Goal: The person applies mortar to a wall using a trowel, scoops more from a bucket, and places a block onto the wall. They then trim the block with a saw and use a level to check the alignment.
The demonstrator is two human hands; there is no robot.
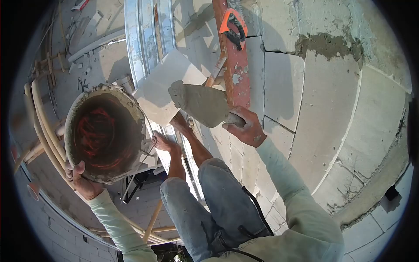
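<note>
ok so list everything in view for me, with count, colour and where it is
bucket: one, grey rim, dark reddish inside, left
trowel: one, grey, centre
pale slab: one, off-white, behind the trowel
metal planks: several strips, silver, top centre
red beam: one, worn red, right of the slab
tool handle: one, orange and black, over the beam
blocks: many, pale grey, right
damp patch: one, brown-grey, upper right
poles: several, tan, left
loose scraps: uncountable, mixed, upper left
trousers: one pair, blue-grey, bottom centre
sleeves: two, pale green, lower left and right
feet: two, bare, centre
left hand: one, bare, on bucket
right hand: one, bare, gripping trowel
</note>
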